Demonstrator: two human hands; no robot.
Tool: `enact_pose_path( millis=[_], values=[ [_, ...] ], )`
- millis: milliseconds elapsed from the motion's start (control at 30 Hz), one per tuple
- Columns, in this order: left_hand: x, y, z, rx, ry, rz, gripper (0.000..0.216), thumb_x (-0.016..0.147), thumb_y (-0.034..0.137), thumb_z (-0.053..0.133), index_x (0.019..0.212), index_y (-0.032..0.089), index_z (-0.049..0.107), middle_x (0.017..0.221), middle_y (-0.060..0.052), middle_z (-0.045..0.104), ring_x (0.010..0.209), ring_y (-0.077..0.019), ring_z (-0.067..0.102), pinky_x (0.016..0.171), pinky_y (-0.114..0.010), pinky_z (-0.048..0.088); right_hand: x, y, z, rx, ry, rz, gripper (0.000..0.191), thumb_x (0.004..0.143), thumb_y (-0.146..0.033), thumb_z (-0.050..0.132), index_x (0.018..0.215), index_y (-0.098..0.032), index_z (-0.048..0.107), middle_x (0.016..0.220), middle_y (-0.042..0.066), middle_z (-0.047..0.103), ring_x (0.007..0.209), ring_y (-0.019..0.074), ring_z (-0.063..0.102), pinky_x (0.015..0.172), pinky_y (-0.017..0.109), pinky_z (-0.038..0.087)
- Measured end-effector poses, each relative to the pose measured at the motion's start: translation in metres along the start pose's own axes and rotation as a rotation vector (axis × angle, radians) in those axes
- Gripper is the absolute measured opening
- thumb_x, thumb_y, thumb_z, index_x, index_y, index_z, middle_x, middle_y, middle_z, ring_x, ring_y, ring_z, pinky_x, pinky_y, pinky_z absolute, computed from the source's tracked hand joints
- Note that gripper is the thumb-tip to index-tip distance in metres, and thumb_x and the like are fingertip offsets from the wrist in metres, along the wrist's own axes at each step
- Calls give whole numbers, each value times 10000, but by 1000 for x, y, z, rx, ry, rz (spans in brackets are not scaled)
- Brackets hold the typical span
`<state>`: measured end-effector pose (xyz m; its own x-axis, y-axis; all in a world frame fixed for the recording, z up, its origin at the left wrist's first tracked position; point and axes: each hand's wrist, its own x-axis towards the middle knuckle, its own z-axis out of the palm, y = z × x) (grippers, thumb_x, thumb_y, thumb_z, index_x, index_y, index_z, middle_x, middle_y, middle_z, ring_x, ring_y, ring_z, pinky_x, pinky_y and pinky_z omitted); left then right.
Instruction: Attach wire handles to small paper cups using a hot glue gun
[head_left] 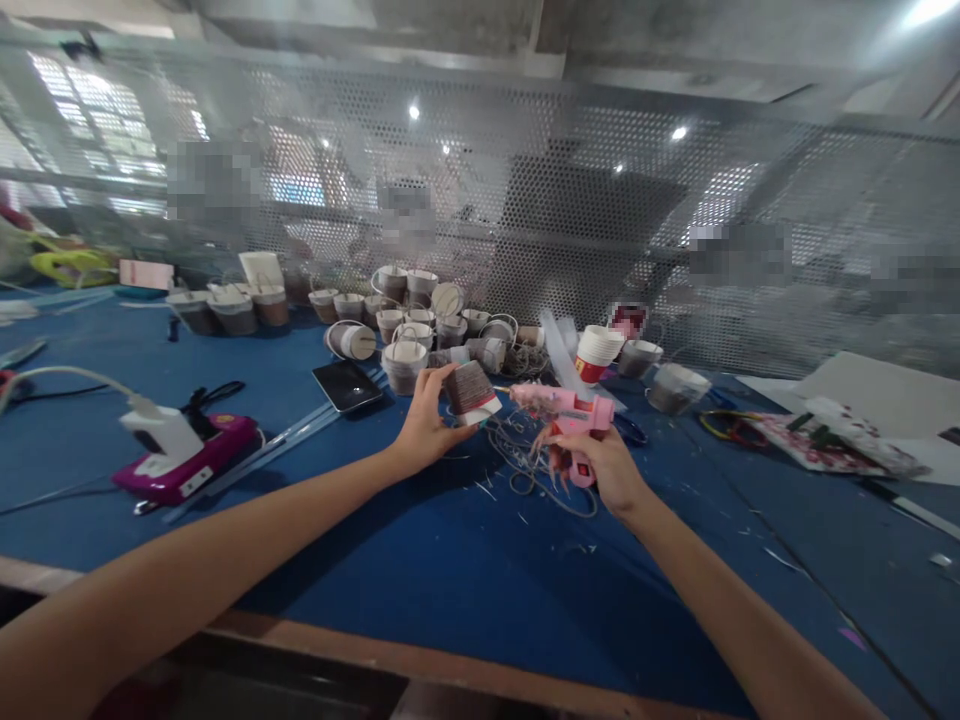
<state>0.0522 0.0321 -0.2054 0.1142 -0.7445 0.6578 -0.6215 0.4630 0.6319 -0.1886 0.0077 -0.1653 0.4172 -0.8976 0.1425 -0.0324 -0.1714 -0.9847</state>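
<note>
My left hand (pixel 424 425) is closed around a small paper cup (pixel 469 392) wrapped in brown-grey twine, held tilted on its side just above the blue table (pixel 465 560). My right hand (pixel 604 465) grips a pink glue gun (pixel 566 412), its nozzle pointing left at the cup's white rim. Loose loops of wire or twine (pixel 529 465) lie on the table under both hands.
Several wrapped cups with wire handles (pixel 409 325) crowd the back of the table before a perforated metal screen (pixel 525 230). A black phone (pixel 347 385), a stack of paper cups (pixel 598 352), a magenta box with a white plug (pixel 184 455), scissors (pixel 214 395) and paper sheets (pixel 862 420) lie around.
</note>
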Motion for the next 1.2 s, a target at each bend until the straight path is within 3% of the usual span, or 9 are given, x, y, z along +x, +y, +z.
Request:
enact_pose_path(
  millis=[167,300,433,633,900,1200],
  values=[
    [0,4,1,30,16,-21,754,620,268,772,1266,245,384,1199,-72,409,1155,-248,457,997,-471,445,-2,7,8,13,-9,36,102,564,-268,628,585,-168,621,436,-26,516,362,92,413,373,238,359],
    [-1,7,1,46,15,-3,731,632,288,769,1257,239,392,1187,-75,423,1143,-244,464,989,-463,452,-2,6,9,-49,9,42,91,569,-260,606,563,-170,621,433,-26,518,337,74,359,359,233,319],
    [-1,6,1,46,-1,23,743,624,282,775,1259,243,392,1181,-72,419,1138,-241,463,988,-459,451,-3,4,11,-58,0,56,79,547,-247,604,536,-169,613,466,-15,551,329,70,360,354,233,290],
    [-1,5,0,46,-18,57,754,615,274,779,1261,246,390,1182,-74,411,1146,-246,459,1004,-468,441,-3,3,13,-71,-13,47,57,532,-209,595,492,-168,589,407,-31,478,372,79,373,382,225,278],
    [0,2,2,-40,13,72,715,623,269,773,1241,231,415,1192,-82,445,1150,-251,476,989,-463,461,-4,2,13,-79,69,100,50,501,-209,564,462,-178,560,362,-37,458,320,82,359,346,226,284],
    [-1,-12,9,-153,56,65,727,608,248,783,1231,206,412,1212,-108,482,1164,-256,516,1023,-452,435,1,1,3,-60,177,53,94,481,-221,518,403,-176,546,330,-16,465,278,89,371,309,222,281]
  ],
)
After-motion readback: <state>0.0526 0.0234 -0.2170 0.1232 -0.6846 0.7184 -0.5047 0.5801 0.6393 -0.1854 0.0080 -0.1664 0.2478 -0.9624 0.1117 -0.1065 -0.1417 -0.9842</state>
